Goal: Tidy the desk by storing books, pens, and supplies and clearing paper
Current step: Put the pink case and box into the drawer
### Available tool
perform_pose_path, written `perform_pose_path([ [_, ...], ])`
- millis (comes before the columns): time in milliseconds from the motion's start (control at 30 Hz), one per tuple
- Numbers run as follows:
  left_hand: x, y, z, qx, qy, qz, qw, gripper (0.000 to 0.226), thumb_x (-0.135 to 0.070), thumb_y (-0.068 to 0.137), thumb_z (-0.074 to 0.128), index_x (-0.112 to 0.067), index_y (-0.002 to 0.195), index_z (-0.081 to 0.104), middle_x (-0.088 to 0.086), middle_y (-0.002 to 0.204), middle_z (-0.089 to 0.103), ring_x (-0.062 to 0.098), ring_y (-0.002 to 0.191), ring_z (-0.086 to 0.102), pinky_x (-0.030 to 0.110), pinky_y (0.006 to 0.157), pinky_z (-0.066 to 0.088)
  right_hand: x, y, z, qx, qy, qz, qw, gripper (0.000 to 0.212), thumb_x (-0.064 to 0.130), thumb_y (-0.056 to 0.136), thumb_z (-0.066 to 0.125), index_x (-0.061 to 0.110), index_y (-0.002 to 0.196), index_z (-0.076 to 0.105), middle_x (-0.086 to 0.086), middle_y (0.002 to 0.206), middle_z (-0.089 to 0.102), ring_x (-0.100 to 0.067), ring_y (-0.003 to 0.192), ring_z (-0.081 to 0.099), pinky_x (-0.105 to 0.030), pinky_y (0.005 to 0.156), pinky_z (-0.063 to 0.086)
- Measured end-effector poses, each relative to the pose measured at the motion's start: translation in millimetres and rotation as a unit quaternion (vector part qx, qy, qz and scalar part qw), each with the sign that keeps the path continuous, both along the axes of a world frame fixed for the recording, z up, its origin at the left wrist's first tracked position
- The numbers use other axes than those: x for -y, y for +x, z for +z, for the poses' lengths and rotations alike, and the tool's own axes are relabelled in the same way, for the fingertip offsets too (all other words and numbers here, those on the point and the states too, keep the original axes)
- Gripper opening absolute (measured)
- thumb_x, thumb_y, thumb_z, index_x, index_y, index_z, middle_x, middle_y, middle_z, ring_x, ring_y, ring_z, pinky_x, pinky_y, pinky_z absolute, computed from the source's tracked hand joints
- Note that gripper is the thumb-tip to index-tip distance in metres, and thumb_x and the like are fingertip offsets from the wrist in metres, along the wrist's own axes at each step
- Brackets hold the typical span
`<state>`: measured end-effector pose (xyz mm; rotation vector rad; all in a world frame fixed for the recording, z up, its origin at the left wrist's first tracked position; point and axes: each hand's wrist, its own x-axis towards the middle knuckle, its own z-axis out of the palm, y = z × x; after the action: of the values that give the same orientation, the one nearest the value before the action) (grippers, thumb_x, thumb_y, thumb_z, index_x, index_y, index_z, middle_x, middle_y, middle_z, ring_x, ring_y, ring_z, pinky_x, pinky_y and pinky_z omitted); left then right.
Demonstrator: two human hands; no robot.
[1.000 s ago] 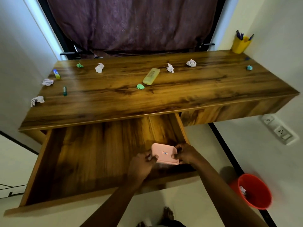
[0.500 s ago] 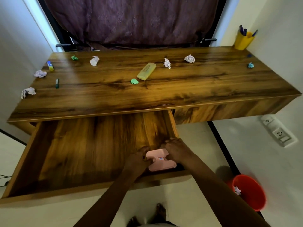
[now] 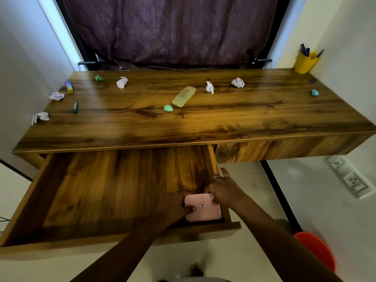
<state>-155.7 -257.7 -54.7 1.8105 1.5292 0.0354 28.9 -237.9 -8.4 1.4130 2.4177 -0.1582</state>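
A flat pink box [image 3: 203,210] lies in the near right corner of the open wooden drawer [image 3: 101,190]. My left hand [image 3: 175,206] grips its left edge and my right hand [image 3: 223,190] holds its right edge, index finger pointing up past the drawer's side wall. On the desk top [image 3: 223,119] lie a yellow case [image 3: 183,96], several crumpled white paper balls [image 3: 122,82], green paper balls [image 3: 168,108], a teal paper ball [image 3: 314,92], a green marker [image 3: 75,108] and a glue stick [image 3: 69,87].
A yellow pen cup [image 3: 305,62] with pens stands at the desk's back right corner. A red bin [image 3: 317,251] sits on the floor at the right. A wall socket [image 3: 354,180] is under the desk's right end. A purple curtain hangs behind.
Both hands have lowered the pink box from above the drawer's front down into its near right corner. The right index finger has lifted off the box.
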Motion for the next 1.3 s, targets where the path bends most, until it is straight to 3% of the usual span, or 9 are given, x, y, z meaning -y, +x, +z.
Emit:
perform_pose_path([
  [100,-6.8,-3.5,8.7,0.012,0.006,-0.032,0.999,0.052,-0.041,0.089,0.06,-0.025,0.137,0.046,0.001,0.138,0.052,0.02,0.122,0.05,0.03,0.1,0.042,-1.9,0.7,0.9,-0.005,-0.019,-0.005,1.0,0.039,0.029,0.083,0.066,0.023,0.121,0.059,-0.002,0.125,0.061,-0.02,0.13,0.041,-0.051,0.116,0.0],
  [167,-22.4,-10.1,26.3,0.019,0.014,0.008,1.0,0.052,-0.044,0.09,0.058,-0.029,0.137,0.044,-0.002,0.134,0.053,0.019,0.118,0.053,0.028,0.089,0.045,-12.1,0.2,7.9,-0.046,-0.008,-0.023,0.999,0.04,0.03,0.087,0.061,0.025,0.126,0.055,0.0,0.128,0.058,-0.019,0.131,0.04,-0.049,0.116,0.008],
  [267,-71.2,-24.3,56.6,0.02,0.143,0.113,0.983,0.051,-0.05,0.09,0.054,-0.029,0.135,0.045,0.003,0.126,0.058,0.02,0.109,0.057,0.028,0.08,0.045,-50.5,-5.9,34.4,-0.099,0.061,-0.065,0.991,0.039,0.03,0.092,0.054,0.026,0.13,0.051,-0.001,0.133,0.054,-0.021,0.131,0.041,-0.045,0.113,0.021],
  [367,-138.0,-39.5,76.6,0.023,0.229,0.165,0.959,0.049,-0.044,0.092,0.052,-0.025,0.137,0.044,0.006,0.134,0.052,0.024,0.119,0.051,0.036,0.088,0.046,-112.7,-21.9,63.9,-0.155,0.122,-0.101,0.975,0.036,0.031,0.093,0.052,0.024,0.128,0.052,-0.004,0.127,0.058,-0.022,0.124,0.047,-0.04,0.105,0.032],
  [500,-210.9,-58.2,68.3,-0.093,0.188,0.159,0.965,0.058,-0.043,0.092,0.05,-0.021,0.144,0.034,0.01,0.15,0.034,0.031,0.137,0.029,0.05,0.11,0.028,-202.3,-45.6,79.4,-0.183,0.132,-0.135,0.965,0.035,0.02,0.092,0.053,0.02,0.127,0.053,-0.008,0.126,0.059,-0.025,0.118,0.052,-0.04,0.097,0.044],
  [633,-248.6,-73.7,43.8,-0.155,0.151,0.16,0.963,0.066,-0.053,0.094,0.038,-0.026,0.15,0.017,0.008,0.16,0.006,0.029,0.146,0.003,0.053,0.115,0.007,-285.3,-57.5,69.9,-0.107,0.119,-0.144,0.977,0.044,0.018,0.093,0.051,0.019,0.136,0.043,-0.01,0.136,0.05,-0.028,0.124,0.046,-0.041,0.095,0.043],
  [800,-265.2,-79.2,24.1,-0.169,0.176,0.154,0.957,0.066,-0.062,0.094,0.018,-0.034,0.15,-0.002,0.002,0.16,-0.008,0.026,0.146,-0.009,0.054,0.115,-0.003,-353.8,-74.1,53.4,-0.174,0.087,-0.305,0.932,0.047,0.031,0.094,0.048,0.012,0.136,0.041,-0.012,0.137,0.049,-0.029,0.124,0.048,-0.037,0.093,0.044],
  [1000,-268.5,-81.6,14.8,-0.179,0.201,0.158,0.95,0.066,-0.062,0.094,0.016,-0.034,0.15,-0.002,0.0,0.16,-0.007,0.024,0.146,-0.01,0.052,0.115,-0.005,-391.7,-99.0,38.7,-0.24,0.005,-0.419,0.876,0.097,0.071,0.079,0.049,0.018,0.149,0.006,-0.017,0.152,0.022,-0.037,0.135,0.032,-0.046,0.102,0.038],
  [1300,-270.2,-82.1,9.3,-0.182,0.223,0.164,0.944,0.066,-0.063,0.093,0.016,-0.035,0.151,-0.001,-0.001,0.16,-0.006,0.022,0.146,-0.009,0.05,0.115,-0.005,-418.1,-72.6,40.2,-0.278,-0.015,-0.399,0.874,0.094,0.047,0.081,0.065,0.013,0.149,0.009,-0.017,0.147,0.036,-0.035,0.131,0.04,-0.04,0.101,0.04],
])
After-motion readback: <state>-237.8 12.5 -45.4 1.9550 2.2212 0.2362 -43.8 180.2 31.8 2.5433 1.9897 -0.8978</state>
